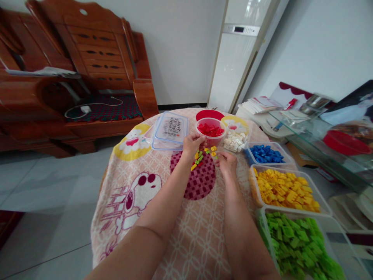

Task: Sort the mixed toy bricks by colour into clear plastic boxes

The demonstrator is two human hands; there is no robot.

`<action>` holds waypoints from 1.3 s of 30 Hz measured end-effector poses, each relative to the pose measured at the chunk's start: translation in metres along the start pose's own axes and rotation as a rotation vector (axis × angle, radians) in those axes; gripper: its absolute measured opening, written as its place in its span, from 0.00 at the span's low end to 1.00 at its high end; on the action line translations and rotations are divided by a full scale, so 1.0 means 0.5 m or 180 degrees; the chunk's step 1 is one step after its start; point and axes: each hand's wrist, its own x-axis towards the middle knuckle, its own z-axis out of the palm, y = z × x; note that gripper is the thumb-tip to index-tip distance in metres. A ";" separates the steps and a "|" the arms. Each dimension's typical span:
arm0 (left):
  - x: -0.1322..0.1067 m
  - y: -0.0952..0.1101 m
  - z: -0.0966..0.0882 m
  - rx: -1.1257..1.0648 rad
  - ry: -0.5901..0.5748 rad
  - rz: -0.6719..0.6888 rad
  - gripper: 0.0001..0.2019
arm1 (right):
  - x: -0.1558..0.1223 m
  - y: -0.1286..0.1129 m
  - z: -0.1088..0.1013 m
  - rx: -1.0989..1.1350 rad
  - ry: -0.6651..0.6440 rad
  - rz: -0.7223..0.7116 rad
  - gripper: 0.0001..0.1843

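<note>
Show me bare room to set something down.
Tablecloth lies bare between the left forearm and right forearm, also left of both, nearer than the lids. Crowded: around the left hand and right hand, and the right edge, with tubs.

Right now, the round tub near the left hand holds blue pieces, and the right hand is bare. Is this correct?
Not quite: in the head view, the round tub near the left hand holds red pieces, not blue. The right hand is indeed bare.

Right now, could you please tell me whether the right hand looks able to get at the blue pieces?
Probably yes: the blue pieces lie to the right of the right hand in an uncovered container, and only its wall appears to stand between them.
</note>
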 end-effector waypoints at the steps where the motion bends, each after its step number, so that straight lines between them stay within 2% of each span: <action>1: 0.001 0.002 0.002 -0.0132 0.0005 -0.0007 0.11 | 0.000 0.000 0.000 0.0010 0.0002 -0.0018 0.20; 6: 0.007 0.008 0.009 -0.0450 -0.0080 0.0141 0.15 | -0.002 -0.002 0.001 0.0123 0.0004 -0.0036 0.20; 11: 0.009 0.013 -0.004 -0.0212 -0.0231 0.0269 0.14 | -0.005 -0.005 -0.001 0.0176 -0.0001 -0.0015 0.21; 15: 0.011 0.031 -0.031 0.0652 -0.0444 0.0295 0.09 | -0.005 -0.004 -0.001 0.0162 0.0009 0.0010 0.20; 20: -0.004 0.074 -0.075 0.2886 -0.0727 0.0437 0.04 | -0.003 -0.001 0.001 0.0129 0.0024 0.0062 0.21; 23: -0.018 0.095 -0.088 0.3778 -0.1104 0.0163 0.06 | -0.003 -0.002 0.000 0.0141 -0.0006 0.0086 0.20; 26: -0.025 0.098 -0.088 0.4051 -0.1554 -0.0253 0.07 | -0.004 -0.005 -0.002 0.0127 -0.0014 0.0120 0.21; 29: -0.027 0.090 -0.081 0.4105 -0.1771 -0.0580 0.08 | -0.004 -0.007 -0.003 0.0098 -0.0001 0.0098 0.20; 39: -0.030 0.084 -0.064 0.4578 -0.2028 -0.0452 0.08 | -0.007 -0.012 -0.006 0.0096 0.0063 -0.0001 0.19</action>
